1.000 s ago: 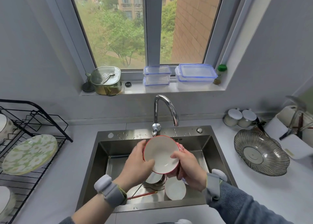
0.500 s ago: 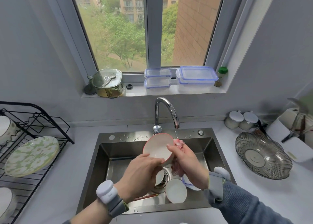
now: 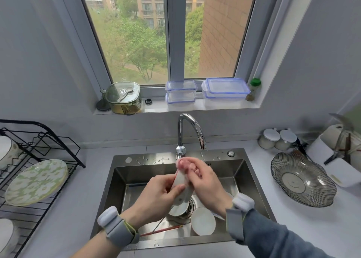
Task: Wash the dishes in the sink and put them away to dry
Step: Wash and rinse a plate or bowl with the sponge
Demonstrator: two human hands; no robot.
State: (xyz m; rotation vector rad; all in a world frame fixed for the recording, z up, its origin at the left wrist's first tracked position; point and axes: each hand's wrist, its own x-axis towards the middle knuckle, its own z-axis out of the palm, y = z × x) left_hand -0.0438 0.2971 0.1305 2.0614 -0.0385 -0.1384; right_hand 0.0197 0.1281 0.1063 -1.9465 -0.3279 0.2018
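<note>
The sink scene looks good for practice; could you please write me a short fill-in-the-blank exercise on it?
1. Both hands, the left hand and the right hand, hold a bowl over the ____.
2. The flowered plate stands in the black ____.
3. The red chopsticks lie on the sink floor, left of a white ____.

Missing words: sink; rack; bowl

Pale countertop (image 3: 293, 224) around steel sink (image 3: 125, 179), black dish rack (image 3: 48, 140), ribbed glass dish (image 3: 302, 181), two lidded jars (image 3: 277, 139), probably ceramic
</note>
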